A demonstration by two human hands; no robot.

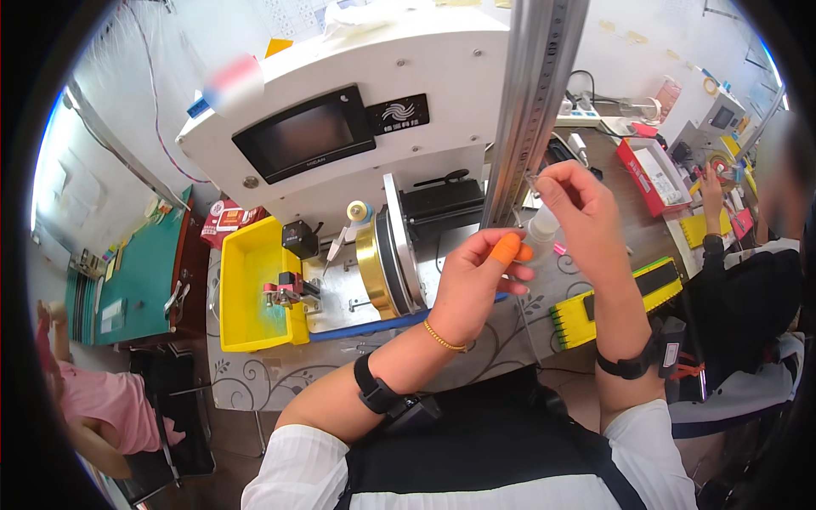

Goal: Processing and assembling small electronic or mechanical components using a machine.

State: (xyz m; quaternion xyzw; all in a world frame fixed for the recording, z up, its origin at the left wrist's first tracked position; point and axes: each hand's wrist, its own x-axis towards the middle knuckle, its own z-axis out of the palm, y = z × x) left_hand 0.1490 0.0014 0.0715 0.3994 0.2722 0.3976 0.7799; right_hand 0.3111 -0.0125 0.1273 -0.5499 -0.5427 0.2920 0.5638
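Observation:
My left hand (476,285) is raised in front of the white machine (340,110), with orange finger cots on its thumb and a finger. It is closed around a small clear plastic bottle (541,226), whose top sticks out above the fingers. My right hand (580,212) hovers just above and to the right, its fingertips pinching a tiny clear part (532,180) over the bottle. Both wrists wear black bands. What the tiny part is cannot be made out.
A yellow bin (251,293) sits left of a brass-coloured wheel (381,268) on the machine base. A yellow tray (612,302) lies at right, a red box (648,174) behind it. A metal rail (535,93) rises in the middle. Other people sit at far right and lower left.

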